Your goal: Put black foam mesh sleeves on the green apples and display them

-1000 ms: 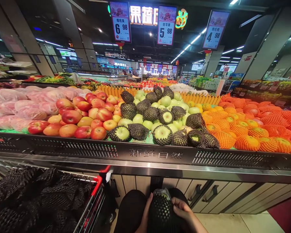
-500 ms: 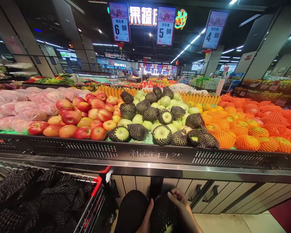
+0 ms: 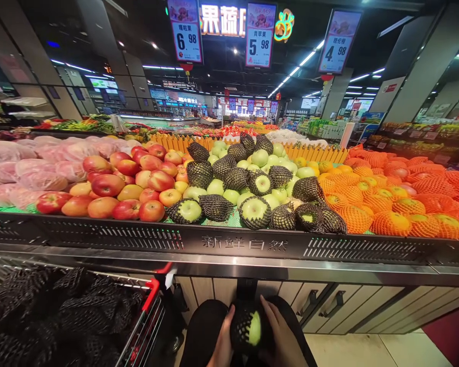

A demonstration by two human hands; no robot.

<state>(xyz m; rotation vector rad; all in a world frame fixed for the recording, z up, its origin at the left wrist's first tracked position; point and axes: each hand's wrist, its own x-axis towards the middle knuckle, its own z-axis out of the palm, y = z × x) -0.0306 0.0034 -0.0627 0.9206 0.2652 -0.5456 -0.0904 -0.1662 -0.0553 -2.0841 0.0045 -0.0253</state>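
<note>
At the bottom centre, both of my hands hold one green apple (image 3: 254, 328) wrapped in a black foam net (image 3: 240, 329). My left hand (image 3: 222, 342) cups its left side and my right hand (image 3: 277, 334) grips its right side with fingers curled round it. The apple's green skin shows through the net's open end, facing me. On the stand ahead lies a heap of green apples (image 3: 254, 179), some bare and some in black nets.
A red-rimmed shopping cart (image 3: 150, 293) full of black foam nets (image 3: 57, 311) stands at lower left. The stand's dark front rail (image 3: 229, 242) runs across. Red apples (image 3: 126, 178) lie to the left, orange-netted fruit (image 3: 398, 199) to the right. Price signs hang overhead.
The netted apple has been turned in my hands, so its green skin now faces me through the net's opening. My hands shifted slightly round it.
</note>
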